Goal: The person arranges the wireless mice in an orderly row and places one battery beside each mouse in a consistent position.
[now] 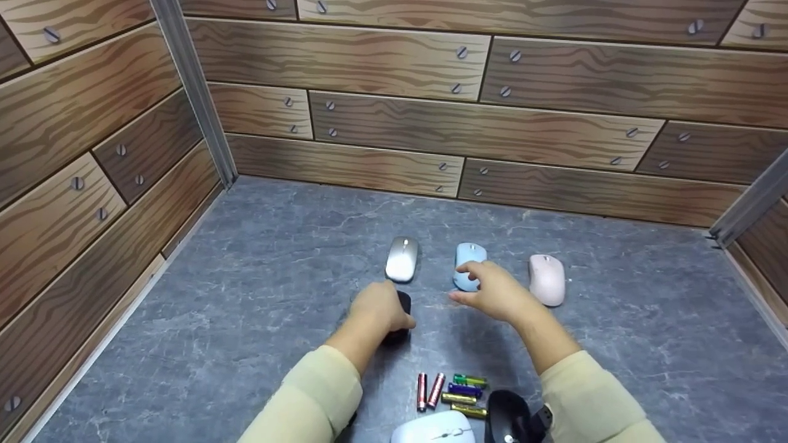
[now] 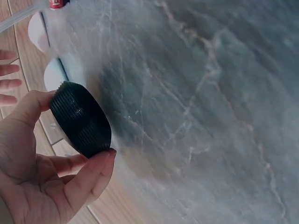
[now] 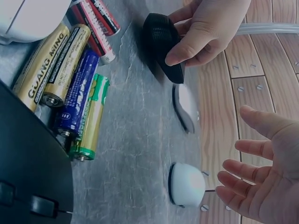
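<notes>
I've got L hand pinching blk mouse, long axis approx near-far, left of R hand: empty, fingers apart, nr blue mouse.

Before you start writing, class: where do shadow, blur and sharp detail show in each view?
Head: a soft shadow on the tabletop below the right hand; left wrist: the tabletop smeared, the ridges of the black mouse clearer; right wrist: lettering on a gold battery legible, a dark shadow beside the black mouse.
</notes>
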